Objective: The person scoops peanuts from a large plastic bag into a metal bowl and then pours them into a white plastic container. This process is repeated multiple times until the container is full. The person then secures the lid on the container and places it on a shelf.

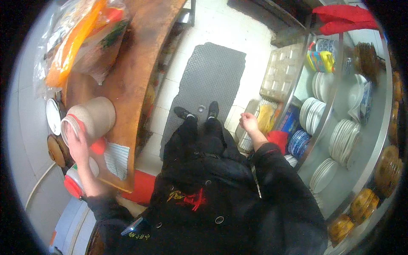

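My left hand [78, 148] is at the rim of a large beige jar [97, 119] with a red ring around its neck, on the wooden tabletop [140, 67]. The fingers lie over the rim, and the thumb's place is hard to make out. Beside the jar are a red piece [98, 146], perhaps a lid, and a pale blue cloth [117, 161] with a zigzag edge. A white container with a red lid [73, 187] stands near my left wrist. Away from the table, my right hand [248, 122] hangs over the floor with its fingers curled in and nothing visible in them.
A clear plastic bag [92, 44] with an orange strip lies on the table's far part. To the right, a metal shelf rack [325, 124] holds stacked white plates [344, 143] and brown bowls [387, 169]. Below me is a grey rubber mat [212, 73].
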`<action>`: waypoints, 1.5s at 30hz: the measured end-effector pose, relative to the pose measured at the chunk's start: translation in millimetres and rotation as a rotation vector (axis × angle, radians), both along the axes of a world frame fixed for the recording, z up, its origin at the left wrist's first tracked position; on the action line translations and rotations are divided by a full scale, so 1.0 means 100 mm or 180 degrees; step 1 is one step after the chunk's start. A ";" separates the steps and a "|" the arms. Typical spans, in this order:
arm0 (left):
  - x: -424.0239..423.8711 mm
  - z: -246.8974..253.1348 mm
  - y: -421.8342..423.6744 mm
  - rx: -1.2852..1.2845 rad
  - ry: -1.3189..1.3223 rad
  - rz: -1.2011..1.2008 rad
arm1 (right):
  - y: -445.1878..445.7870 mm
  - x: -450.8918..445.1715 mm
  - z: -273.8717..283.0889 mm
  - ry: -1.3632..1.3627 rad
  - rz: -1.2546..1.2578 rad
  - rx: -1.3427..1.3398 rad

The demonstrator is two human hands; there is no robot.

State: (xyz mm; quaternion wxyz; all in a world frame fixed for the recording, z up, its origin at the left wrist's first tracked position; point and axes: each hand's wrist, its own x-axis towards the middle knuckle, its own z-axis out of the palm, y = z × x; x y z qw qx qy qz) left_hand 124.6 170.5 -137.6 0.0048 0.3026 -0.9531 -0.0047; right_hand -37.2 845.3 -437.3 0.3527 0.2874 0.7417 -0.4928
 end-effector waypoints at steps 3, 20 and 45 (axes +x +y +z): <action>-0.06 0.02 -0.08 0.0490 -0.0188 0.0318 | 0.05 -0.13 0.07 0.0105 0.0495 -0.0019; 0.21 -0.23 -0.81 0.1210 0.0144 0.0609 | 1.18 0.12 -0.39 -0.0399 0.0034 -0.0013; 0.18 -0.20 -0.58 0.0325 -0.0234 0.0176 | 0.74 0.10 -0.44 -0.0416 0.0642 0.0192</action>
